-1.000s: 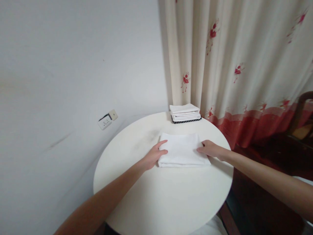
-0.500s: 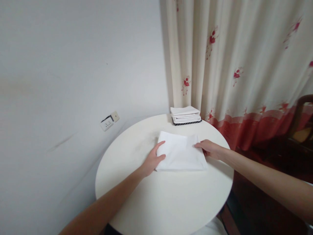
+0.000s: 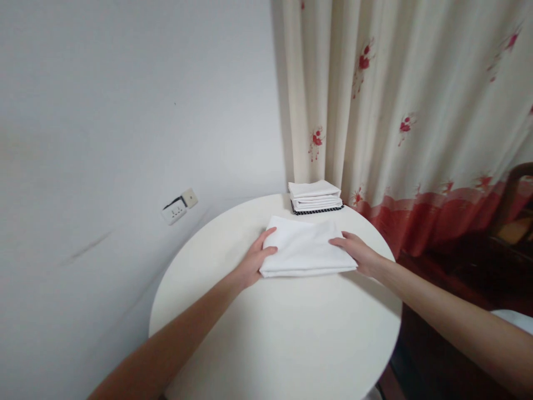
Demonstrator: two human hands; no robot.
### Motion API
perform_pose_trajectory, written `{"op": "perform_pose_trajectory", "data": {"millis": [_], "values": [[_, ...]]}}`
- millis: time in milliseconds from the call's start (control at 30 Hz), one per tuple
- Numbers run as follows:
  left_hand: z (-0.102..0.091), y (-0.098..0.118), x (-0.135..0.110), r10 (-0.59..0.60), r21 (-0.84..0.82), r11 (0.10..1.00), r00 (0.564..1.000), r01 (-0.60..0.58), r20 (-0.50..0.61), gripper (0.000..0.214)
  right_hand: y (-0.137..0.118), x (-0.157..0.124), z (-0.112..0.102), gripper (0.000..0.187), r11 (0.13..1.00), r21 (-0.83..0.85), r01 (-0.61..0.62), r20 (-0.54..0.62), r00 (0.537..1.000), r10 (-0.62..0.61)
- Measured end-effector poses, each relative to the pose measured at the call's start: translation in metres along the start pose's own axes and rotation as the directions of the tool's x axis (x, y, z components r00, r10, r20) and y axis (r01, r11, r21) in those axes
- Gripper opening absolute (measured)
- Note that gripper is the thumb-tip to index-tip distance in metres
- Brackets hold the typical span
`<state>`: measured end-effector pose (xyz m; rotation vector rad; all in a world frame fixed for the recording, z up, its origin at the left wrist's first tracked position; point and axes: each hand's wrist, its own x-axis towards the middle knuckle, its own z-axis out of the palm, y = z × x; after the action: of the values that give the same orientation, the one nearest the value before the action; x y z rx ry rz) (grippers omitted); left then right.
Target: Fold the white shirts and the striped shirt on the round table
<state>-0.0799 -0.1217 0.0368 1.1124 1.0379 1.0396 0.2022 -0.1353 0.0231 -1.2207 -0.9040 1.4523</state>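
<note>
A folded white cloth point(image 3: 306, 251) is held just off the round white table point(image 3: 275, 333), a thin shadow under its near edge. My left hand point(image 3: 255, 261) grips its left edge, thumb on top and fingers underneath. My right hand point(image 3: 353, 251) grips the right edge the same way. Behind the cloth, at the table's far rim, sits a small stack of folded white cloths point(image 3: 314, 194) on a dark dotted one.
A cream curtain point(image 3: 395, 111) with red flowers and a red hem hangs behind the table. A white wall with a loose power socket point(image 3: 179, 206) is on the left. Dark wooden furniture point(image 3: 512, 211) stands at the right.
Both hands have shifted the folded cloth a little farther from me, toward the stack, and its near edge has come slightly off the table.
</note>
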Motion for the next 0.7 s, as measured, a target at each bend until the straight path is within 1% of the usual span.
{"op": "perform_pose_trajectory", "data": {"millis": [100,200,333,400,467,567,633,700], "values": [[0.011,0.027,0.027,0.078,-0.001,0.997,0.997,-0.078,0.023,0.078,-0.030,0.018,-0.005,0.033,0.998,-0.004,0.069,-0.022,0.997,-0.069],[0.026,0.057,0.066,0.140,0.005,0.990,0.989,-0.140,0.045,0.078,-0.075,0.048,-0.014,0.024,0.991,-0.050,0.128,-0.039,0.991,-0.130],[0.047,0.096,0.134,0.214,0.026,0.976,0.977,-0.214,0.027,0.077,-0.140,0.106,-0.027,0.015,0.976,-0.142,0.167,-0.092,0.979,-0.181],[0.055,0.111,0.172,0.249,0.041,0.968,0.969,-0.249,0.014,0.076,-0.169,0.141,-0.032,0.013,0.969,-0.189,0.160,-0.109,0.977,-0.182],[0.061,0.121,0.209,0.272,0.058,0.961,0.962,-0.272,0.003,0.076,-0.191,0.176,-0.037,0.012,0.962,-0.229,0.150,-0.125,0.975,-0.182],[0.068,0.126,0.258,0.259,0.100,0.961,0.966,-0.256,-0.014,0.076,-0.208,0.225,-0.046,0.012,0.953,-0.263,0.150,-0.156,0.968,-0.196],[0.071,0.125,0.284,0.224,0.135,0.966,0.974,-0.218,-0.026,0.076,-0.208,0.253,-0.054,0.012,0.949,-0.280,0.146,-0.170,0.965,-0.199],[0.074,0.120,0.305,0.187,0.173,0.968,0.982,-0.180,-0.031,0.075,-0.202,0.276,-0.061,0.013,0.944,-0.304,0.126,-0.190,0.963,-0.190]]}}
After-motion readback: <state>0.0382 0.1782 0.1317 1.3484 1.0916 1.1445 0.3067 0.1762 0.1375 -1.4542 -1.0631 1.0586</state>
